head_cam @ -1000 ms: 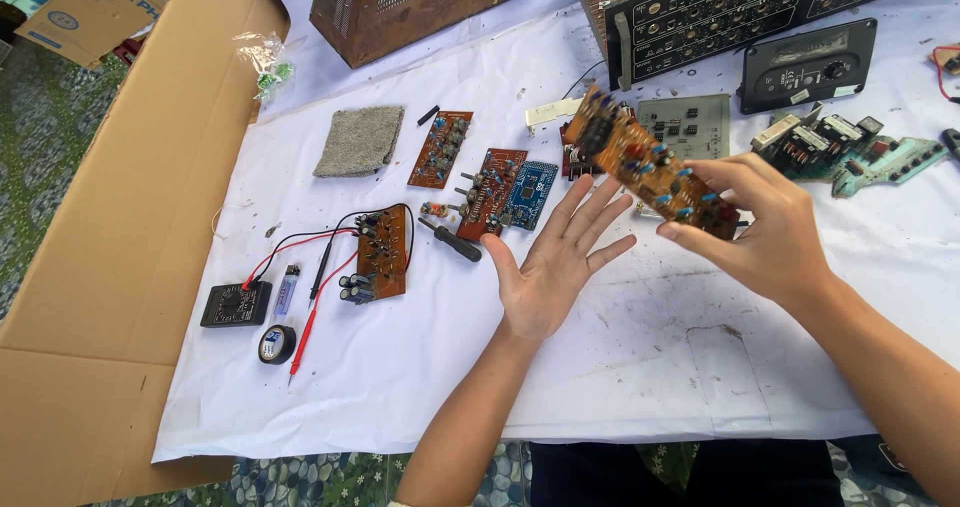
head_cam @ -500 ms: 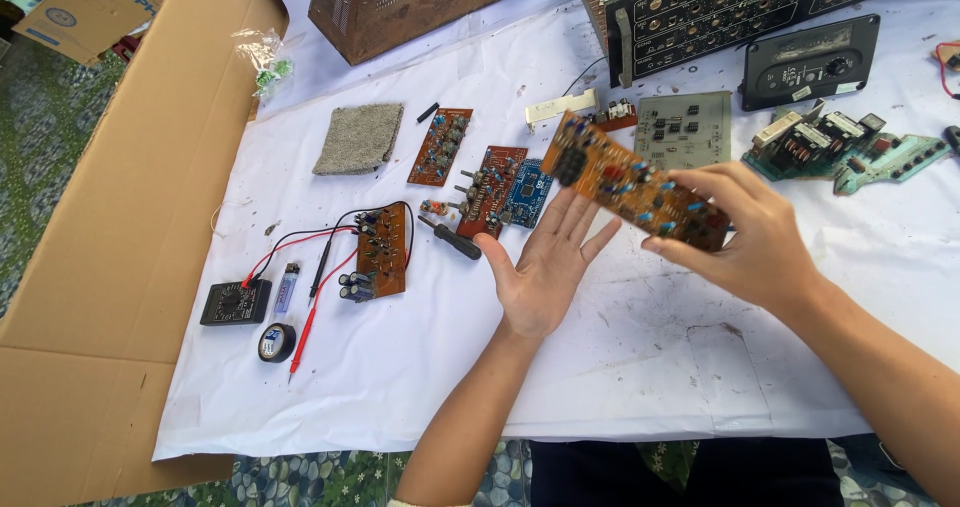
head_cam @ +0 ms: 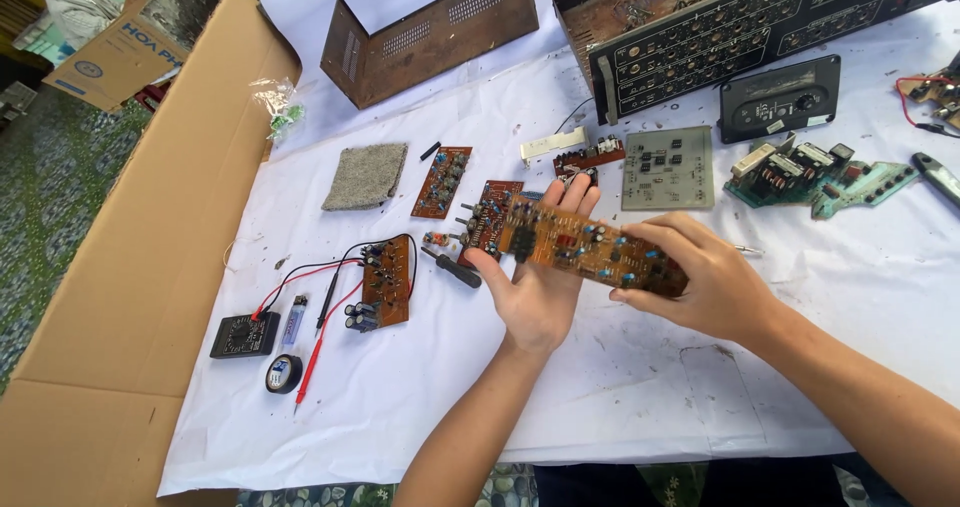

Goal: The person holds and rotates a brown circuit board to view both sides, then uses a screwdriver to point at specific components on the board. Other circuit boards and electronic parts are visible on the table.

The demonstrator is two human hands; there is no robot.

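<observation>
A long brown circuit board studded with small components is held level above a white sheet. My right hand grips its right end, fingers wrapped over the edge. My left hand lies palm up beneath the board's left half, fingers spread and touching its underside. Directly behind the left fingertips lie two small brown boards on the sheet.
On the white sheet lie a screwdriver, a board with capacitors, a black meter with red and black leads, a tape roll, a grey pad, a green board. A rusty metal cover and amplifier chassis stand behind. Cardboard is left.
My right hand has carried the long board leftward and lowered it onto my open left palm, which now supports it from below.
</observation>
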